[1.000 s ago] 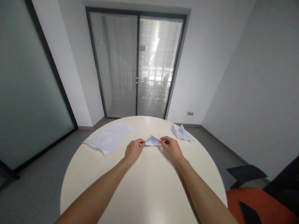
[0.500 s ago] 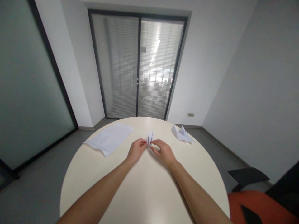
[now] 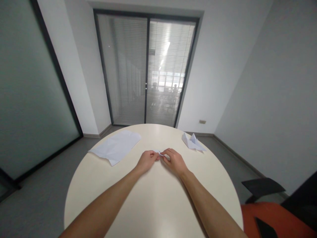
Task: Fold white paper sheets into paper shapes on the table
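Between my two hands, above the far middle of the round table, is a small piece of folded white paper [image 3: 159,153], seen almost edge-on and mostly covered by fingers. My left hand [image 3: 148,160] pinches its left end between thumb and fingers. From the other side, my right hand [image 3: 174,161] has thumb and fingertips closed on the paper's right end. The fingertips of both hands nearly meet. How the folds lie cannot be made out at this angle.
The round cream table [image 3: 148,205] carries white paper sheets [image 3: 116,146] at the far left and a folded paper boat-like shape [image 3: 193,143] at the far right. An orange chair [image 3: 274,218] with black armrests stands at the right. Beyond is a glass door [image 3: 146,69] with blinds.
The folded paper stood upright with its long sides showing; now it is turned and only a thin edge shows. My left hand has shifted slightly right, closer to the right hand.
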`<action>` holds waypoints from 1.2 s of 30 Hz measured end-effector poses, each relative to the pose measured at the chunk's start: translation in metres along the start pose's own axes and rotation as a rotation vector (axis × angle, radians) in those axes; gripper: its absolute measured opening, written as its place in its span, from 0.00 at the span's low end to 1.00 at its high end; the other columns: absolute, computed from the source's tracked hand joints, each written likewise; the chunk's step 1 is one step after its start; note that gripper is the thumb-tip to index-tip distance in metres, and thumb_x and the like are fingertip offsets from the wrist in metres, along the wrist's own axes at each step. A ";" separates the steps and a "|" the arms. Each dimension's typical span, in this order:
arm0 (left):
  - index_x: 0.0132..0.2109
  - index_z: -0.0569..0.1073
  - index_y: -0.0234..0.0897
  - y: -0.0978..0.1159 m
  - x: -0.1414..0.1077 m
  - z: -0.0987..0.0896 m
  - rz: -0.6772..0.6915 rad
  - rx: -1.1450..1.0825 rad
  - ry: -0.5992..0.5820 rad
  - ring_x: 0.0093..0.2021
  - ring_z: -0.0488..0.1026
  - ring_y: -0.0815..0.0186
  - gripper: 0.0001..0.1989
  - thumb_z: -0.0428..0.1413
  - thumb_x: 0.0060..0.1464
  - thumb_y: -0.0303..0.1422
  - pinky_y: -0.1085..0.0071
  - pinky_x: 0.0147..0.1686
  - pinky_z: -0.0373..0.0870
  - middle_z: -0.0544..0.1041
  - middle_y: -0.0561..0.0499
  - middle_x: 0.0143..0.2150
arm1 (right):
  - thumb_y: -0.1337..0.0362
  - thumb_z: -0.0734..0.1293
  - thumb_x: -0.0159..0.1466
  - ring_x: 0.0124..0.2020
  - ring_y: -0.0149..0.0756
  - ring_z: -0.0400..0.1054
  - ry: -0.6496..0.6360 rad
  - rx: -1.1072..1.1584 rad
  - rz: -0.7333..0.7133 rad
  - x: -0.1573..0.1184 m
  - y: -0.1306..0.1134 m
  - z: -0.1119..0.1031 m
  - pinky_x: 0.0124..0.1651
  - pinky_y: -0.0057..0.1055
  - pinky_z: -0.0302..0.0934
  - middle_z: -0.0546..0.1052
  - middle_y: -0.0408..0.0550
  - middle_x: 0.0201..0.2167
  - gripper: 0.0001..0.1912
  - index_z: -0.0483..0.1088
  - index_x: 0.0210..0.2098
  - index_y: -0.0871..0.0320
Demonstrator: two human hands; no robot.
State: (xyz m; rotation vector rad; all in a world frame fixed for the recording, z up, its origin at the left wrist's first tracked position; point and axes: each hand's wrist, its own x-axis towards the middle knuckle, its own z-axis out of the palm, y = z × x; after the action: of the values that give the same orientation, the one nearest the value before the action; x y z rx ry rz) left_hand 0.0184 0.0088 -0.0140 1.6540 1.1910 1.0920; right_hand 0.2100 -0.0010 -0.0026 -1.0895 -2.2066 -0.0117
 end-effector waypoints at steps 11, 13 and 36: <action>0.48 0.78 0.38 0.000 -0.010 -0.010 0.209 0.720 0.085 0.50 0.74 0.57 0.12 0.55 0.60 0.32 0.64 0.52 0.67 0.80 0.44 0.48 | 0.72 0.65 0.59 0.45 0.38 0.72 -0.234 0.030 -0.119 -0.001 -0.012 -0.004 0.51 0.33 0.64 0.79 0.47 0.43 0.15 0.78 0.42 0.52; 0.48 0.79 0.38 -0.003 -0.010 -0.010 0.226 0.744 0.018 0.51 0.73 0.57 0.12 0.55 0.60 0.31 0.63 0.53 0.66 0.80 0.44 0.48 | 0.69 0.66 0.60 0.45 0.38 0.73 -0.254 0.074 -0.121 -0.002 -0.013 -0.006 0.52 0.32 0.64 0.79 0.46 0.42 0.14 0.78 0.43 0.52; 0.66 0.66 0.40 -0.016 -0.014 -0.011 0.365 0.789 -0.239 0.69 0.56 0.48 0.26 0.50 0.62 0.38 0.49 0.67 0.51 0.63 0.44 0.69 | 0.42 0.59 0.68 0.72 0.57 0.42 -0.466 0.074 0.147 -0.016 0.011 0.004 0.70 0.62 0.37 0.54 0.51 0.71 0.36 0.52 0.71 0.49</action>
State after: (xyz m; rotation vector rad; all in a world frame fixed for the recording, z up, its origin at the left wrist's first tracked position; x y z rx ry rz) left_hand 0.0012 0.0007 -0.0282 2.6024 1.2691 0.6092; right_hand 0.2221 -0.0041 -0.0174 -1.3109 -2.4973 0.4243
